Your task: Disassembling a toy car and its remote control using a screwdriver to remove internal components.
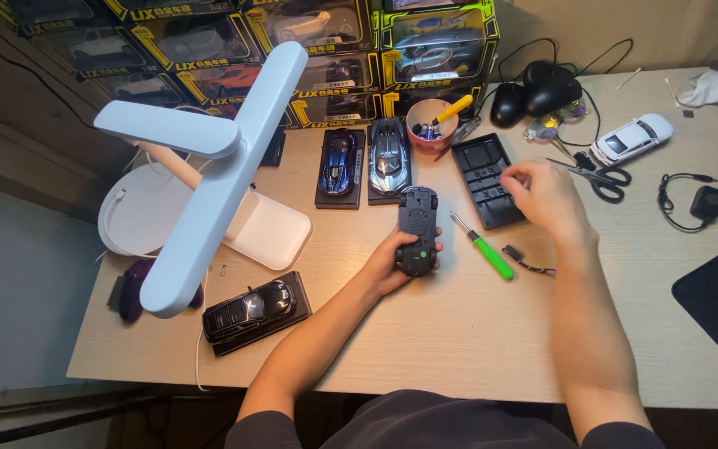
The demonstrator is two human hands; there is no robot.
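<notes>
My left hand (392,259) grips an upturned toy car (416,229), its dark underside facing up, near the middle of the wooden desk (459,333). My right hand (542,195) hovers over the right edge of a black plastic tray (484,179), fingers pinched together; whether they hold something small I cannot tell. A green-handled screwdriver (484,247) lies between the two hands. A small dark part with wires (525,259) lies just right of the screwdriver.
A white desk lamp (209,166) stands at left. Model cars on black bases: blue (339,162), silver (388,154), black (251,309). A red cup of tools (431,125), scissors (600,176), a white car (631,137), computer mice (538,91) and stacked boxed cars (334,50) sit behind.
</notes>
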